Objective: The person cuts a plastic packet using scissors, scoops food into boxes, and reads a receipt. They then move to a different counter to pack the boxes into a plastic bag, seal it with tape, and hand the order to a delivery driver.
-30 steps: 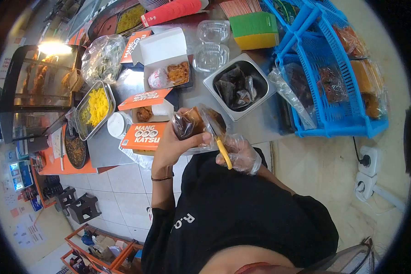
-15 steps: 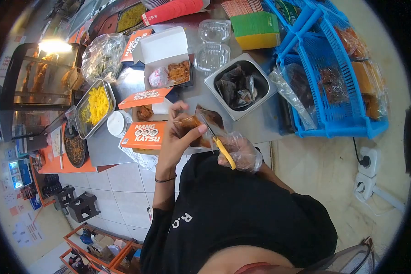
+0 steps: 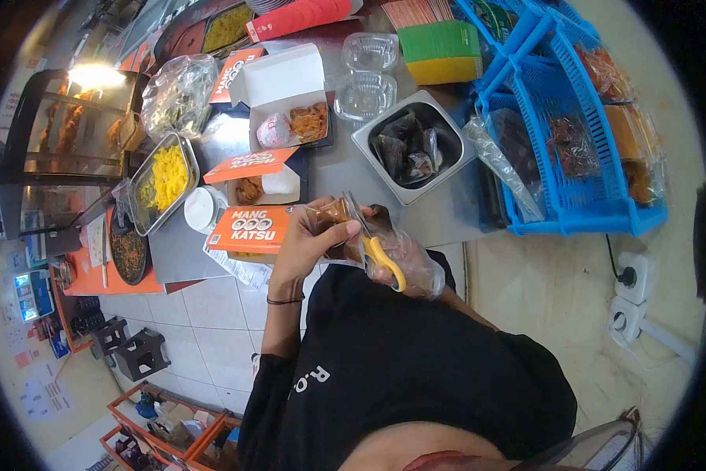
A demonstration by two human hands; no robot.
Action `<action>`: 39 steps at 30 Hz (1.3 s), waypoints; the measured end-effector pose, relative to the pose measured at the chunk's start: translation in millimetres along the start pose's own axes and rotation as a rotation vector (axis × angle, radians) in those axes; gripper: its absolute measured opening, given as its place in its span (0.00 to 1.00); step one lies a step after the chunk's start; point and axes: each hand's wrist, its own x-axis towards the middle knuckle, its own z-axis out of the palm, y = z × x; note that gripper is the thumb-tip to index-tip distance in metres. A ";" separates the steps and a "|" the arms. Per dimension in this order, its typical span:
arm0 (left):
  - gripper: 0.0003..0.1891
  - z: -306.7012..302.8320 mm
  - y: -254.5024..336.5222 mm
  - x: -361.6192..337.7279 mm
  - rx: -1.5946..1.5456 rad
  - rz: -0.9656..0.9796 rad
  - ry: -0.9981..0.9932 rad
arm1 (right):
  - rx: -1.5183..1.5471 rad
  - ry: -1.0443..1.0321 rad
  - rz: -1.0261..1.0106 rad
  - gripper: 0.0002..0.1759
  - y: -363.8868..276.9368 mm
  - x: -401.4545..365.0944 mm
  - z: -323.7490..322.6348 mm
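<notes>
My left hand (image 3: 307,250), bare with a dark band at the wrist, is closed on a clear sachet of brown sauce (image 3: 333,212), thumb pressed on top. In a clear plastic glove, my right hand (image 3: 417,268) grips yellow-handled scissors (image 3: 386,262). The scissor blades lie across the sachet, right beside my left thumb. Just left of my left hand is an orange-printed meal box (image 3: 247,229). Behind it, an open box (image 3: 247,165) holds fried food and white rice. A steel container (image 3: 366,143) of dark sachets stands ahead of my right hand.
Another open box (image 3: 286,71) holds fried food and a wrapped ball. A tray of yellow food (image 3: 168,177) and a white tub (image 3: 202,210) stand left. Clear clamshells (image 3: 366,94) lie farther back. A blue basket (image 3: 553,141) of packets is right; a heated display (image 3: 70,149) stands far left.
My left fingers, raised before, have come down around the sachet. The scissors have shifted slightly, with their blades now over the sachet's upper part.
</notes>
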 end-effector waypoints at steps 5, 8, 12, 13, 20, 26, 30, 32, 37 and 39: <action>0.14 7.7 -2.0 -2.8 -0.046 0.008 -0.005 | 0.243 0.081 0.026 0.29 -10.2 0.0 12.7; 0.14 9.5 -2.4 -7.1 -0.054 0.031 0.010 | 0.132 0.065 0.038 0.28 -19.1 -2.3 12.8; 0.14 -4.7 -20.0 -10.0 0.024 -0.031 -0.011 | 0.235 0.013 0.148 0.25 -19.5 -5.3 10.5; 0.14 -1.6 -17.6 -10.8 0.020 -0.025 -0.022 | 0.216 0.006 0.183 0.25 -7.3 -7.0 8.4; 0.15 -12.7 -68.9 2.2 0.008 -0.112 0.028 | 0.253 0.120 0.411 0.18 8.7 -5.6 -3.3; 0.19 -6.4 -125.6 45.4 0.061 -0.200 0.299 | -0.649 0.257 0.592 0.23 22.3 -22.2 -46.8; 0.18 0.2 -116.1 12.2 0.074 0.056 0.451 | -0.959 0.236 0.460 0.16 31.0 -5.0 -36.3; 0.13 6.1 -88.6 -17.4 0.117 0.140 0.496 | -0.952 0.277 0.299 0.14 60.9 9.3 -26.7; 0.09 11.1 -58.5 -64.1 0.160 0.195 0.589 | -1.336 0.508 -0.381 0.13 162.0 37.8 -21.2; 0.09 9.7 -50.0 -70.7 0.374 0.297 0.553 | -1.173 0.356 0.131 0.21 153.4 47.4 -16.4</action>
